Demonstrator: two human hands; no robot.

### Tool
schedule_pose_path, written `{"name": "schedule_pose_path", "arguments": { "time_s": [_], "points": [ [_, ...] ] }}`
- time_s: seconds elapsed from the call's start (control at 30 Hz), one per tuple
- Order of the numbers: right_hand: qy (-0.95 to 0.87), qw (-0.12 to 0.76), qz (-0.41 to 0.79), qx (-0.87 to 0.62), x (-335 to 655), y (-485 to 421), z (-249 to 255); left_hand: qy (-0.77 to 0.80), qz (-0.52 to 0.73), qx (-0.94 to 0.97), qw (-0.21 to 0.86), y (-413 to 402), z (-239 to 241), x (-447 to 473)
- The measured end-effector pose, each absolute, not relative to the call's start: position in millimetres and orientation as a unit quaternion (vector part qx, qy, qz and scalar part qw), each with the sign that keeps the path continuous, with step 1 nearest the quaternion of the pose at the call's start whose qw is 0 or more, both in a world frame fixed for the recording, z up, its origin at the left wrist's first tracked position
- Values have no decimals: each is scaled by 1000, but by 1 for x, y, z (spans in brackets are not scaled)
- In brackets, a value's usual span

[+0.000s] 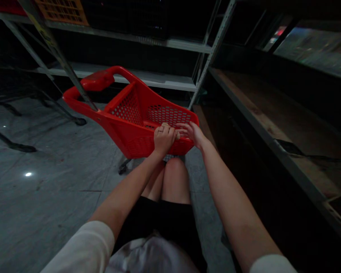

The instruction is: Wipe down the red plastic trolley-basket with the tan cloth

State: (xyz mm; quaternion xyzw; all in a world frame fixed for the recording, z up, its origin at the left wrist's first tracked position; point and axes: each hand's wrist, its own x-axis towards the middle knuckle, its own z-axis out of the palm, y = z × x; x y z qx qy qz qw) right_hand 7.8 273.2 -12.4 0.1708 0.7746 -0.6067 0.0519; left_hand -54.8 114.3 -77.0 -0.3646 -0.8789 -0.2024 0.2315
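A red plastic shopping cart [116,127] with perforated walls stands in front of my knees. My left hand [164,139], with a ring on one finger, is closed at the cart's near rim. Small pale tan bits of something [178,135] show at its fingers; I cannot make out what it is. Just to the right, my right hand [192,133] reaches over the cart's end with its fingers apart and nothing seen in them. Its fingertips come close to the left hand. The cart's floor is mostly hidden by its near wall and my hands.
Behind the cart runs a metal shelf rack [184,44] with an orange crate [63,10] on it. On the right, a long counter [261,117] carries a phone-like device [288,147] with a cable. Dark metal legs [13,144] stand on the tiled floor at left.
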Motion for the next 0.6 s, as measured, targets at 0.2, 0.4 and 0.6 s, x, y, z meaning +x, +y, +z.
{"name": "schedule_pose_path", "arguments": {
  "time_s": [0.2,0.4,0.6],
  "points": [
    [771,8,-602,208,16,277,-22,-818,-97,-534,191,71,-54,-77],
    [900,-110,-380,183,37,307,-45,-785,16,-589,192,7,-19,-127],
    [949,-141,-249,129,28,305,-86,-838,14,-517,174,10,-25,-128]
  ]
}}
